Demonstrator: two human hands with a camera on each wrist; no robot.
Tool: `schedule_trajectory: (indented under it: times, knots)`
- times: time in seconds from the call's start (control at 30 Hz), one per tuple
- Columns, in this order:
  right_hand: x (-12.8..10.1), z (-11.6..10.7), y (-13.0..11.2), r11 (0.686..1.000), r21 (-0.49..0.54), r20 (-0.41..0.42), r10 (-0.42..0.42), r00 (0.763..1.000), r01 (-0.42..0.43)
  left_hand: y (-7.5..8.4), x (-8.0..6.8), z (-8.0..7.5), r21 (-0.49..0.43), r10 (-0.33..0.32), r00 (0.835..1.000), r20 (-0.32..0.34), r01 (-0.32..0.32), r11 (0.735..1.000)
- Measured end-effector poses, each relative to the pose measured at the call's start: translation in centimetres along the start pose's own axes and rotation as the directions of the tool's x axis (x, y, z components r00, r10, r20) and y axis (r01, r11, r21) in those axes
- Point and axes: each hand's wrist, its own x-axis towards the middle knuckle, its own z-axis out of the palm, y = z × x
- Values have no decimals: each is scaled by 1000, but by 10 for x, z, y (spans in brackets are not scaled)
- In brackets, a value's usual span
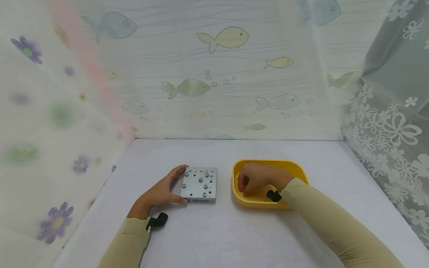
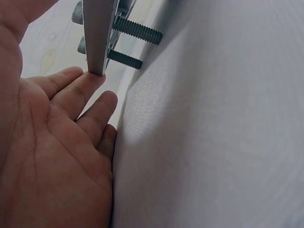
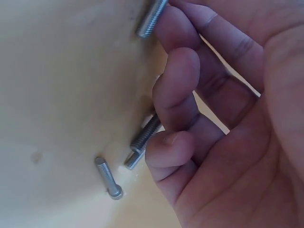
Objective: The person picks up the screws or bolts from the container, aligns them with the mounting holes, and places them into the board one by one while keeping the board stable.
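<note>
A square silver metal plate (image 1: 199, 183) with several socket-head bolts standing in it is on the white table. My left hand (image 1: 163, 190) grips its left side, thumb at the near edge and fingers at the far corner. In the left wrist view, threaded bolt shanks (image 2: 137, 31) stick out from the plate's underside, and fingertips touch its edge. My right hand (image 1: 257, 178) is down inside a yellow tray (image 1: 268, 205), fingers curled. At its fingertips is a bolt (image 3: 151, 20), partly out of frame. Another bolt (image 3: 109, 178) lies below, and more bolts (image 3: 145, 135) lie partly behind the fingers.
The tray stands right of the plate, with a strip of white tablecloth (image 1: 223, 223) between them. Fish-patterned curtain (image 1: 234, 82) hangs at the back, with flowered cloth (image 1: 60, 163) at left and lace (image 1: 395, 137) at right.
</note>
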Motion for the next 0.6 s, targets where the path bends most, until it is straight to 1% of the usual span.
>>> schedule_trajectory:
  times: [0.1,0.3,0.47,0.6]
  knots:
    - [1,0,0,1000,-8,-5,-9,1000,9,2,0,0,1,-3,1000,4,3,1000]
    - [2,-2,5,1000,-15,-28,11,1000,-11,4,-1,0,6,0,1000,4,0,1000]
    - [0,-8,5,1000,-19,-77,-2,997,0,2,-1,0,8,1,1000,-1,-1,1000]
    - [-3,-13,2,1000,-3,-122,-9,993,9,0,0,0,5,3,1000,-4,-3,1000]
